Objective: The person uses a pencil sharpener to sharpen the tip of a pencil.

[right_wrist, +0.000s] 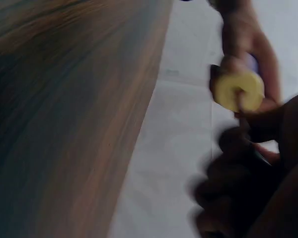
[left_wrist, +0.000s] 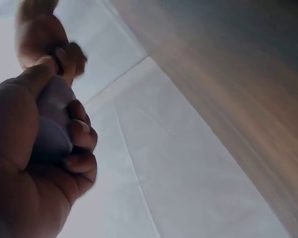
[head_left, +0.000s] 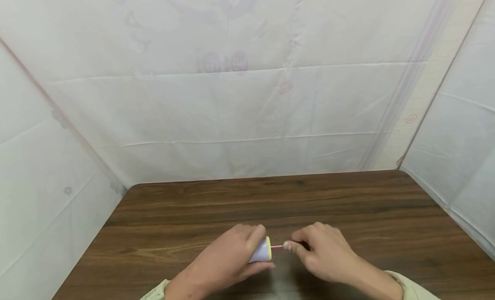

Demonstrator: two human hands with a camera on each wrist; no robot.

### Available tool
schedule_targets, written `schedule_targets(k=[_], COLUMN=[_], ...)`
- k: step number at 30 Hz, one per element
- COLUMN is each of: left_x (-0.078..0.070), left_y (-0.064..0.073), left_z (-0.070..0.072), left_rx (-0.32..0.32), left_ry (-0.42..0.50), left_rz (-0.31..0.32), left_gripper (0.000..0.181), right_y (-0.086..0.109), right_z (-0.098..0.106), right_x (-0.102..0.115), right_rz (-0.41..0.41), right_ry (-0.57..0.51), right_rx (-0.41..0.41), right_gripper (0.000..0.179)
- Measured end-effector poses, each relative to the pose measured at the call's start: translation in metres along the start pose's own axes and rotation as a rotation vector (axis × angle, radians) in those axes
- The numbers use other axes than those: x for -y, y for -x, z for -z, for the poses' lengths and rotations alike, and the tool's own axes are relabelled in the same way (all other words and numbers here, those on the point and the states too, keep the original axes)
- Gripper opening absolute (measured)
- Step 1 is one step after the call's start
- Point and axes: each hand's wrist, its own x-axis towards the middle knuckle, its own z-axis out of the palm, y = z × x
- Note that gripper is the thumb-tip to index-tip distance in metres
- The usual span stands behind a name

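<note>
My left hand (head_left: pixel 226 258) grips a lavender cylinder (head_left: pixel 259 252) with a yellow end; its exact kind cannot be made out. In the right wrist view the yellow end (right_wrist: pixel 223 93) is round, with a thin stick at its centre. That pinkish stick (head_left: pixel 276 247) runs sideways from the cylinder to my right hand (head_left: pixel 328 253), whose thumb and forefinger pinch its outer part. From the left wrist, fingers wrap round the lavender body (left_wrist: pixel 53 134). Both hands are above the table, close together. The stick's far end is hidden by the right fingers, and the wrist views are dim and blurred.
A dark brown wood-grain table (head_left: pixel 185 205) lies under the hands, with rounded far corners. Behind it hangs a pale creased sheet (head_left: pixel 247 106) with faint prints, and similar sheets stand on the left and right.
</note>
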Motion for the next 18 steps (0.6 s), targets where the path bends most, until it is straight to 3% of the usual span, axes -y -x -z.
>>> schedule_targets(k=[1,3,4,6,8,11,15,18], left_x=[0.001,0.002,0.003,0.005,0.007,0.007,0.006,0.006], left_y=[0.0,0.0,0.0,0.0,0.0,0.0,-0.001,0.001], left_z=[-0.001,-0.003,-0.003,-0.001,0.002,0.008,0.014,0.016], left_rx=[0.001,0.009,0.013,0.006,-0.008,-0.028,-0.004,0.069], left_ry=[-0.061,-0.091,-0.069,0.014,0.137,0.326,0.583,0.82], left_rz=[-0.03,-0.047,-0.036,0.021,0.092,0.186,0.278,0.305], left_gripper=[0.047,0.048,0.048,0.047,0.046,0.043,0.034,0.026], right_y=[0.001,0.002,0.002,0.001,-0.001,-0.009,-0.026,-0.037], right_z=[0.0,0.0,0.0,0.0,0.0,0.004,0.013,0.015], right_x=[-0.002,-0.003,-0.004,-0.004,-0.004,-0.004,-0.003,-0.001], right_rz=[-0.1,-0.196,-0.194,-0.117,0.041,0.337,0.711,0.925], right_ry=[-0.069,-0.148,-0.143,-0.062,0.052,0.268,0.507,0.575], right_rx=[0.086,0.176,0.179,0.117,-0.013,-0.278,-0.67,-0.896], right_gripper=[0.053,0.053,0.052,0.046,0.033,0.017,0.034,0.037])
